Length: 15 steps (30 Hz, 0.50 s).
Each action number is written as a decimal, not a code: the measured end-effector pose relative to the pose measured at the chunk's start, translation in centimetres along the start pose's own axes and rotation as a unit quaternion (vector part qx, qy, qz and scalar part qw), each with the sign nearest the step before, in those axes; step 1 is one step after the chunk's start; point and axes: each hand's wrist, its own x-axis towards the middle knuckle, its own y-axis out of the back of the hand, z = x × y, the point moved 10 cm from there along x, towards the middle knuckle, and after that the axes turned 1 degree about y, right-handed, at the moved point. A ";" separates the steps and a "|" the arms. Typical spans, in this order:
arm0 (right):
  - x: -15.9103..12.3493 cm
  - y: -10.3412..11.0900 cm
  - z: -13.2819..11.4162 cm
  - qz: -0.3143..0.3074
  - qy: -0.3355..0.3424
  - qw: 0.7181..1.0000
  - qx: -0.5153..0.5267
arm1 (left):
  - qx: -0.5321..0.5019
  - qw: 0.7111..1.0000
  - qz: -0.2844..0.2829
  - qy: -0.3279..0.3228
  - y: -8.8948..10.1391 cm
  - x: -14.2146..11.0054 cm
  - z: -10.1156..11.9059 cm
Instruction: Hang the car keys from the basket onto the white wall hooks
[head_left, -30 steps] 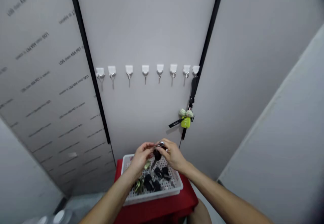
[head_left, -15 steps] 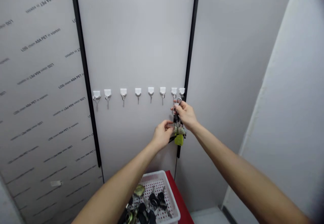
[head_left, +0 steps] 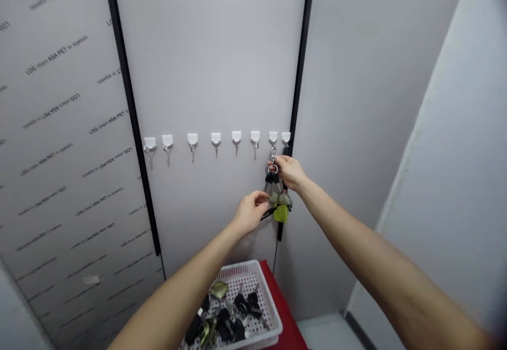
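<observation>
My right hand [head_left: 291, 171] pinches a key ring [head_left: 273, 169] by its metal clasp [head_left: 273, 152], which is at the second white hook [head_left: 273, 138] from the right. I cannot tell whether the hook bears its weight. Black-headed keys [head_left: 271, 178] hang from the ring. Lower and to the left, the fingers of my left hand [head_left: 251, 211] are closed at a black lettered strap [head_left: 268, 214]. Beside it hang a pale green bow [head_left: 279, 198] and a yellow-green tag [head_left: 280, 213]; which bunch these belong to is unclear. Something black hangs from the rightmost hook [head_left: 285, 138], partly behind my right hand.
Several more white hooks [head_left: 216, 139] run in a row across the grey panel [head_left: 214, 65], between two black strips [head_left: 303, 49]. Below, a white perforated basket [head_left: 273, 308] holds several keys and key fobs [head_left: 225, 324]. It stands on a red surface [head_left: 283, 308].
My right hand has brought the clasp up against the second hook from the right and turned it upright. My left hand stays low by the strap. The view has shifted slightly.
</observation>
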 end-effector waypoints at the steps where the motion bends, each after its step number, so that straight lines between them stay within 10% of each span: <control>1: -0.2 0.5 -0.2 0.014 0.026 0.999 -0.031 | -0.009 1.000 0.005 0.012 0.4 -0.3 -1.0; 6: -4.8 1.6 -0.9 0.071 0.219 0.934 -0.274 | -0.039 0.994 0.036 0.091 2.3 -4.0 -8.9; 12: -16.1 -5.3 12.4 -0.351 0.166 0.794 -0.468 | 0.057 0.984 -0.009 0.168 2.1 -12.2 -17.0; 15: -20.4 -6.4 17.8 -0.450 0.131 0.710 -0.526 | 0.136 0.978 -0.054 0.148 1.6 -14.4 -17.9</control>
